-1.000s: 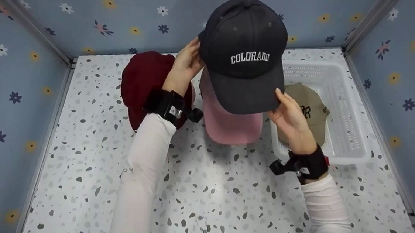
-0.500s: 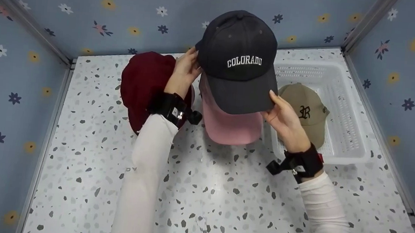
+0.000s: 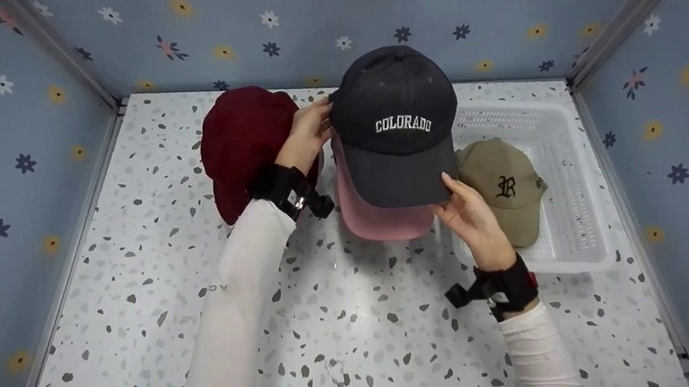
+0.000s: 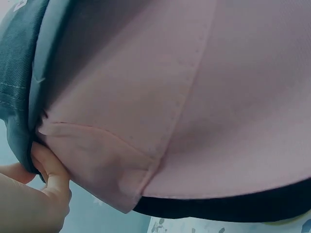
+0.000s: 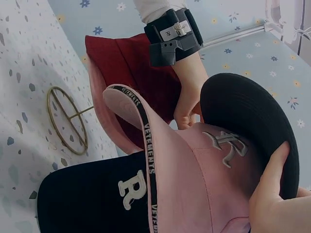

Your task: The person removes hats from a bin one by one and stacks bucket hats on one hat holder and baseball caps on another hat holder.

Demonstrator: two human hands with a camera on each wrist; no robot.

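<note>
Both hands hold a charcoal baseball cap (image 3: 402, 124) lettered COLORADO. My left hand (image 3: 309, 129) pinches its rim on the left side. With thumb and fingers, my right hand (image 3: 471, 219) grips the right edge of its brim. Directly below is a pink cap (image 3: 358, 210), largely covered by the charcoal one in the head view. The right wrist view shows the pink cap tilted, with lettered trim along its edge. Under it lies a black cap (image 5: 97, 194) with a white R. A maroon bucket hat (image 3: 240, 148) is left of my left hand.
A white perforated plastic basket (image 3: 604, 257) stands at the right with a khaki cap (image 3: 499, 181) in it. A gold wire stand (image 5: 68, 121) reaches under the maroon hat. Blue flowered panels (image 3: 179, 27) enclose the speckled table (image 3: 335, 316) at back and sides.
Both hands have lowered the charcoal cap onto or close over the pink cap, shifting it slightly left at first. More of the khaki cap shows now.
</note>
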